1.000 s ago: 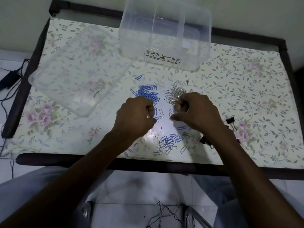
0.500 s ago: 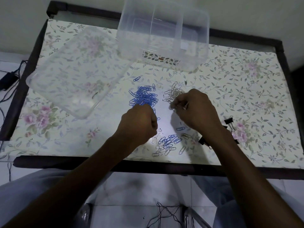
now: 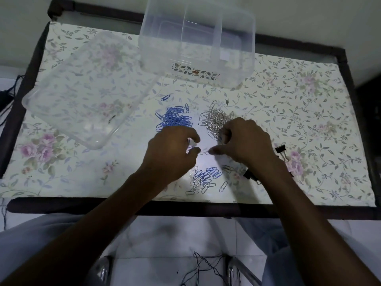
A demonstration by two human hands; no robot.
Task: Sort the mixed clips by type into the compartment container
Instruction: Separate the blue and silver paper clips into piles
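The table [image 3: 309,120], covered in a floral sheet and framed by a dark edge, leaves bare surface along its right side and its near left corner. At the far edge stands 1 clear compartment container [image 3: 198,44], with a leaf-patterned label on its near wall whose writing is too small to read. Its clear lid [image 3: 82,87] lies flat to the left, just beside it.

The clips sit in 3 groups at the middle: a blue paper clip pile [image 3: 174,119], a silver paper clip pile [image 3: 215,120] just to its right, and a mixed heap [image 3: 206,178] of blue and silver clips near the front edge. 1 blue clip lies alone beyond the blue pile. At least 2 black binder clips [image 3: 280,150] show by the right wrist, partly hidden.

Both hands hover close together between the piles and the heap. The left hand [image 3: 173,153] has its fingers curled, pinching what seems to be a clip at its fingertips. The right hand [image 3: 245,141] is curled too, thumb and forefinger nipping a small silver clip [image 3: 206,153].
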